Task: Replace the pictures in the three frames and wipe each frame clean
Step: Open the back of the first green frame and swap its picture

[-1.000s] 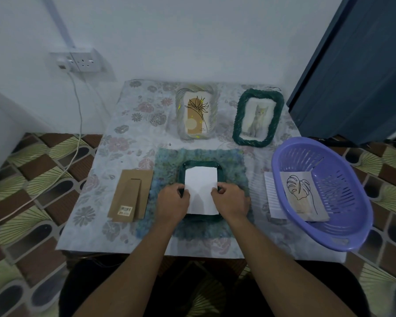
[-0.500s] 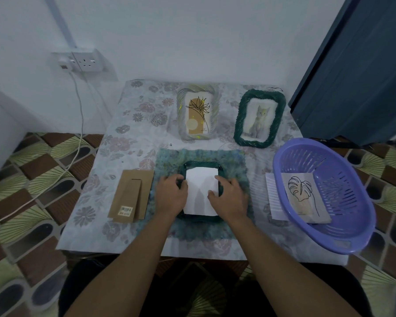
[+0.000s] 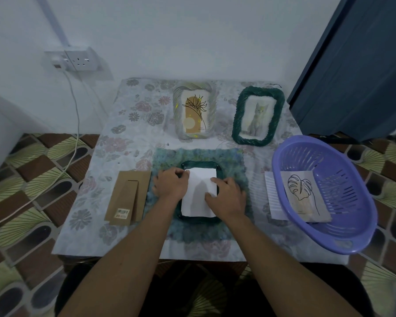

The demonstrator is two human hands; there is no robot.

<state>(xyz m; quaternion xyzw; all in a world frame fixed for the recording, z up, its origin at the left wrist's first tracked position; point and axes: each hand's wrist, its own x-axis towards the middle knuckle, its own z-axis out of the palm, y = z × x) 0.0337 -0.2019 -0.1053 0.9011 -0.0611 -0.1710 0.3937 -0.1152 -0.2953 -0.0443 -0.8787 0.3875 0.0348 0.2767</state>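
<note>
My left hand [image 3: 170,185] pinches the white sheet [image 3: 201,177] (it lies on the green frame [image 3: 199,221]). My right hand [image 3: 226,195] presses it, fingers relaxed.

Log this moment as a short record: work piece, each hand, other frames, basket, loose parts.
work piece: paper lying on dark frame, on mat
left hand: at paper's left edge, grip unclear
right hand: fingers resting on paper
rear frames: flower frame and cat frame, each with a picture
basket: holds leaf picture
left of mat: cardboard back
</note>
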